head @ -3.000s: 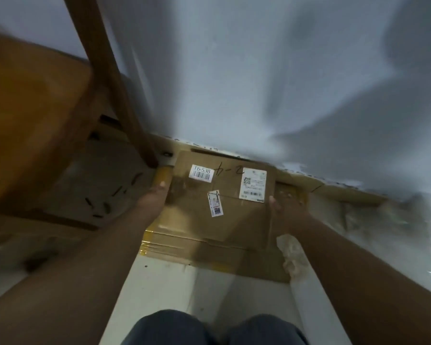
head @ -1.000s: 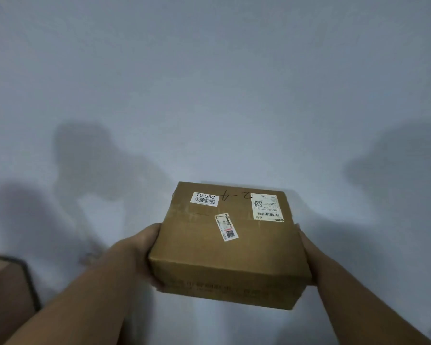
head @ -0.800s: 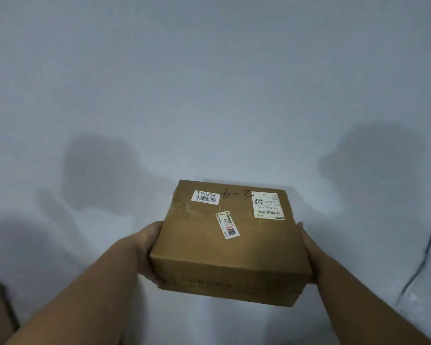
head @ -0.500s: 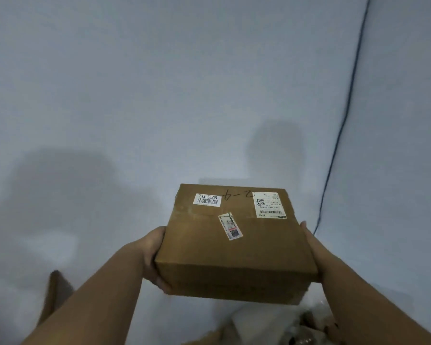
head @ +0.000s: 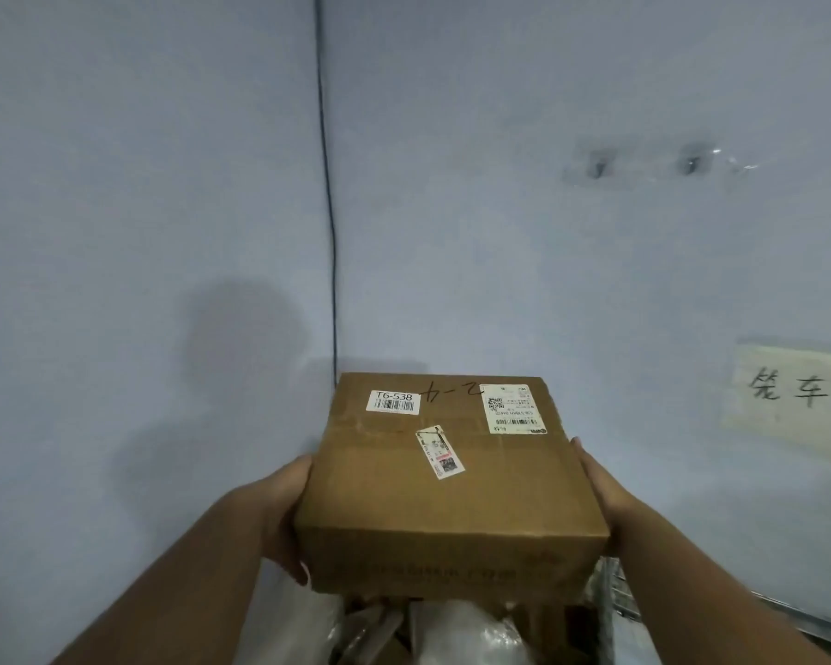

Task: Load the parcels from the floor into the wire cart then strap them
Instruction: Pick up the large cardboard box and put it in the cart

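Walls [head: 140, 184]: pale blue-grey, meeting at a corner | thin dark cable [head: 326, 208] ran down the corner | paper sign [head: 797, 400] with handwriting on right wall | two small hooks [head: 644, 163] above | light dim

Dim, bluish light. Soft shadow on the left wall [head: 241, 338], behind the box [head: 447, 477]. Slightly blurred and bent at the edges.

You hold a matt brown cardboard box [head: 452, 477] bearing white paper labels [head: 393, 402]; glossy clear plastic wrap [head: 466, 635] lies at bottom centre.
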`<move>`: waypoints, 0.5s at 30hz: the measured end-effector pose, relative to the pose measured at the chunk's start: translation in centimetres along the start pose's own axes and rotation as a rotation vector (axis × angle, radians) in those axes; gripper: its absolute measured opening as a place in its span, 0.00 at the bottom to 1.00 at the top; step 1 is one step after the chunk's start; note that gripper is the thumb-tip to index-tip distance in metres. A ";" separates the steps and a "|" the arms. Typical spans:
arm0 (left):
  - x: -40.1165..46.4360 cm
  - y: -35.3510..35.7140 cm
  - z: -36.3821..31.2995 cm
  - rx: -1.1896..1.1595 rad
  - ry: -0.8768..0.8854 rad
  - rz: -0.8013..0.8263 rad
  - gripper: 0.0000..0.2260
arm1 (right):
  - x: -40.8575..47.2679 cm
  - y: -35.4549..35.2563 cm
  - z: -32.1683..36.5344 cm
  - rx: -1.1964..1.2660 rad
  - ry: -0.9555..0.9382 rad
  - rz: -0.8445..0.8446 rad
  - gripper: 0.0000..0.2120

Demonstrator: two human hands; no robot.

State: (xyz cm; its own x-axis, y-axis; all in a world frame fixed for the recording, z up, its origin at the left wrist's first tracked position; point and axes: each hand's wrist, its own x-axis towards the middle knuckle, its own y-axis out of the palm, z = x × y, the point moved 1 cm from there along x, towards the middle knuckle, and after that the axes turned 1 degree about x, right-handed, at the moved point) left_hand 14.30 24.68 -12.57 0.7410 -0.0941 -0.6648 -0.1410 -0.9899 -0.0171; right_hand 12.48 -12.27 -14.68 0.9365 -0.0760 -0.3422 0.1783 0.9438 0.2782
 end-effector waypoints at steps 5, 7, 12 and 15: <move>0.8 14.7 -1.2 0.067 0.027 0.164 0.24 | -3.7 -13.2 2.7 0.052 -0.045 -0.150 0.32; 1.5 19.1 -1.5 0.100 0.059 0.196 0.21 | -4.8 -17.4 3.6 0.068 -0.052 -0.210 0.32; 4.0 31.3 -0.9 0.126 0.075 0.257 0.22 | -8.0 -29.3 5.0 0.097 -0.067 -0.315 0.32; 4.4 36.9 0.0 0.177 0.068 0.300 0.21 | -9.3 -34.3 4.9 0.111 -0.060 -0.381 0.33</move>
State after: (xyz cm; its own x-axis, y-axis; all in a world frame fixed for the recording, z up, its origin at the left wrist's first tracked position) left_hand 12.37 -12.24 -16.08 0.6904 -0.3908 -0.6087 -0.4661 -0.8839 0.0389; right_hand -0.90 -45.54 -16.61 0.8122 -0.4357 -0.3878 0.5449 0.8041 0.2378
